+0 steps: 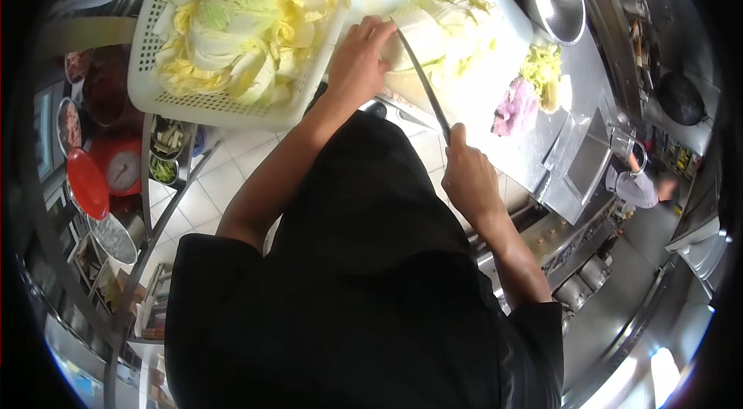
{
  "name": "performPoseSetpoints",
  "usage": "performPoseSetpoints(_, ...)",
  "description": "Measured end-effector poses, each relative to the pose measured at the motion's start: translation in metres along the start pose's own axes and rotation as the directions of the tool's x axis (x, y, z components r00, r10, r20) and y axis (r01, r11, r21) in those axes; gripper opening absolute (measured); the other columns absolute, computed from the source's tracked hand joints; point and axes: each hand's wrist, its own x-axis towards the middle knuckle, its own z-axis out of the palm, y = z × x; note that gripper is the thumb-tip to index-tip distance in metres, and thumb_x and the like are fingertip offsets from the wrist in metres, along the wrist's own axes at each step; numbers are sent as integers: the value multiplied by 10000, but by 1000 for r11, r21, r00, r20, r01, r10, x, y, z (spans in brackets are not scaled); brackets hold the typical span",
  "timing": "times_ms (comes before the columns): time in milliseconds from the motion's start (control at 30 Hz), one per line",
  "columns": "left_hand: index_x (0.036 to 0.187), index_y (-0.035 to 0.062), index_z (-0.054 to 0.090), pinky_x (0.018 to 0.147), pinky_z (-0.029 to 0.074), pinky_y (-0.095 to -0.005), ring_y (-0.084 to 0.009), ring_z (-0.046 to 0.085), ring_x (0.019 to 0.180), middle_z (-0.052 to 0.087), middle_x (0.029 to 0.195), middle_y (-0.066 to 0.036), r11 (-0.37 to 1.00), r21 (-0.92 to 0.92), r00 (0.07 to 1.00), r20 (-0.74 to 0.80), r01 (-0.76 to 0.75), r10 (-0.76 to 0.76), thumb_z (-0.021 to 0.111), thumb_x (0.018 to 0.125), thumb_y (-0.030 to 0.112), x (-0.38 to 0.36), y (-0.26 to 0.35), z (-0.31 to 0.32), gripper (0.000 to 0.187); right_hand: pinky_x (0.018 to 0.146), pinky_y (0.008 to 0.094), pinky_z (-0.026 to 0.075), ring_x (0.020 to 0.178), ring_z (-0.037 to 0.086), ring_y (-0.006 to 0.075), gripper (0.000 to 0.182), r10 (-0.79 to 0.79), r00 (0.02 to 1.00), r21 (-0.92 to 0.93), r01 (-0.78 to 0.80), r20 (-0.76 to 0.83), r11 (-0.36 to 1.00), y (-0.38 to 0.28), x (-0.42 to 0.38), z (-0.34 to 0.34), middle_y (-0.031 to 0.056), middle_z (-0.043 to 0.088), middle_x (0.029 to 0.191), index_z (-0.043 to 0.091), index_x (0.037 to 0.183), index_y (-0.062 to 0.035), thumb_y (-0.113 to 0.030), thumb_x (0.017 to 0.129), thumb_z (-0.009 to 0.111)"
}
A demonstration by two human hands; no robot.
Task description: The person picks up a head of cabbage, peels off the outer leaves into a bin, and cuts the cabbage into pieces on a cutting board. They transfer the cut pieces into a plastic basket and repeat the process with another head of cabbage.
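My right hand (468, 177) is closed round the handle of a long kitchen knife (422, 72). The blade points away from me, its tip close to the fingers of my left hand (362, 57). Those fingers are bent and grip the near left end of a napa cabbage (445, 34), which lies on a white cutting board (487, 92). Bright glare washes out part of the board. To the left, a white perforated basket (232, 107) holds a heap of cut napa cabbage (240, 30).
Purple leaves (515, 107) and yellow-green leaves (546, 72) lie right of the board. Beyond them are a metal bowl (559, 3) and a sink (588, 157). A red lid (87, 184) and food containers stand at the left. Another person (635, 184) is at the far right.
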Motion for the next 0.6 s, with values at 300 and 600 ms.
performPoseSetpoints(300,1161,104,502,808,472,-401,-334,546,1021,523,1132,-118,993,-53,989,-111,-105,99,746,643,-9,4,-11,9,584,580,536,455,664,598,456,251,-16,995,35,19,-96,999,-2,95,47,261,598,678,353,1037,14,11,837,505)
performPoseSetpoints(600,1190,82,480,791,476,-401,-347,555,1009,515,1143,-121,992,-14,987,-97,-127,125,725,680,-21,5,-12,11,575,553,454,521,666,651,381,193,-196,960,-42,191,-201,981,9,106,54,211,631,706,410,978,15,-5,807,498)
